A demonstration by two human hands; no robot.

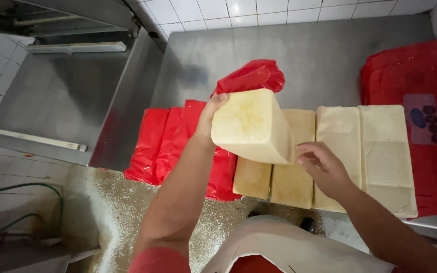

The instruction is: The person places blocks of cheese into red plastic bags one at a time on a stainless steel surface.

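Above the row of pale blocks (360, 151) lying side by side on the steel counter (299, 60), the left hand (209, 119) grips a lifted cream-coloured block (251, 126) with a red plastic bag (251, 76) behind it. The right hand (322, 169) hovers half-open at the block's lower corner, holding nothing. More red bags (168, 144) lie left of the row.
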